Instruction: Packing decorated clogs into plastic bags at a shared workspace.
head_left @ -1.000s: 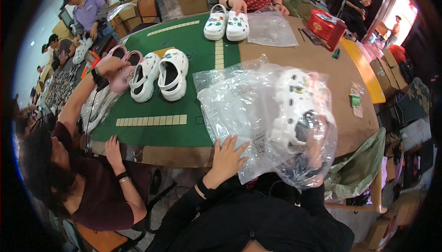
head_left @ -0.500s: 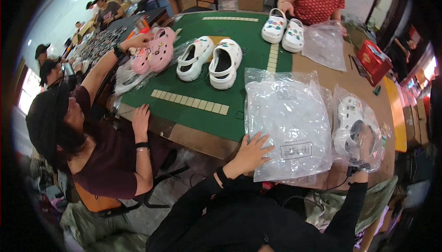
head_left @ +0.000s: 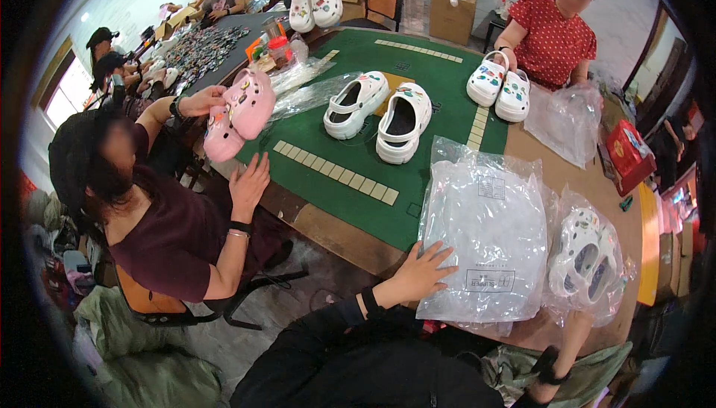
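My left hand [head_left: 424,272] lies with fingers spread on the near left edge of a stack of clear plastic bags [head_left: 485,236]. On the right, a pair of white clogs [head_left: 588,255] with charms lies inside a clear bag [head_left: 556,305], heels toward me. My right hand [head_left: 576,327] is at the near end of that bagged pair; its fingertips are hidden or blurred. Another pair of white clogs [head_left: 403,124] stands uncovered on the green mat, beyond the bag stack.
At left, a co-worker holds pink clogs [head_left: 250,102]. Across the table, a person in red grips white clogs [head_left: 501,87] by the straps. Someone farther back holds up another white pair [head_left: 316,4]. A red box [head_left: 628,151] sits near the right edge of the table [head_left: 328,233].
My right hand has drawn back from over the bagged clogs toward me. The co-worker's pink clogs have come off the mat, nearer that person. The view has shifted.
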The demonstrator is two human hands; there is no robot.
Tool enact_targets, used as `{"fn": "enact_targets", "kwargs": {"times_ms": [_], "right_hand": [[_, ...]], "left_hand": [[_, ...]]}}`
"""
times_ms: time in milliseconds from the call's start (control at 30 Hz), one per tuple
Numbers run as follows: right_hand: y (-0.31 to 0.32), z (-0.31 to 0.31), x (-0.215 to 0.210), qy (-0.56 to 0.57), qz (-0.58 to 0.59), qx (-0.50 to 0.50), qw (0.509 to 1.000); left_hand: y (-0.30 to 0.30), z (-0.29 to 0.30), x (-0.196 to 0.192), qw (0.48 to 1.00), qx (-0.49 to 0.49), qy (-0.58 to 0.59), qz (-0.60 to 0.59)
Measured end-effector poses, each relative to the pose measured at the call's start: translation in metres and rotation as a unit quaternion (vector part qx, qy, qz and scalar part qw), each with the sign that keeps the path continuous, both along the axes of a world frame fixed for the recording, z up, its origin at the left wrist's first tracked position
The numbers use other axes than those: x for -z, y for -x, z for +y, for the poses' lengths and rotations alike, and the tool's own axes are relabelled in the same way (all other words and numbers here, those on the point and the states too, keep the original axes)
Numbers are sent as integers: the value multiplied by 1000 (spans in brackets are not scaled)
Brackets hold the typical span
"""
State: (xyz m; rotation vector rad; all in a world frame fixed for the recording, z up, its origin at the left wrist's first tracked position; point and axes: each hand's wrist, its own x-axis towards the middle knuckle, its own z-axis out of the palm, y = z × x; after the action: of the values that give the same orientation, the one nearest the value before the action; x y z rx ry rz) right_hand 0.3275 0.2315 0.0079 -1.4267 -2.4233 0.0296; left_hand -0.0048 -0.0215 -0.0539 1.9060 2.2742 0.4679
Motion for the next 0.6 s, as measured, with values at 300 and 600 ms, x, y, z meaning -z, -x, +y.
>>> {"fn": "enact_targets", "kwargs": {"times_ms": [300, 600], "right_hand": [[73, -103, -40, 385, 261, -179, 867], [146, -132, 39, 359, 201, -365, 835]], "left_hand": [[3, 9, -9, 1000, 12, 15, -25], [-19, -28, -190, 645, 455, -410, -456]]}}
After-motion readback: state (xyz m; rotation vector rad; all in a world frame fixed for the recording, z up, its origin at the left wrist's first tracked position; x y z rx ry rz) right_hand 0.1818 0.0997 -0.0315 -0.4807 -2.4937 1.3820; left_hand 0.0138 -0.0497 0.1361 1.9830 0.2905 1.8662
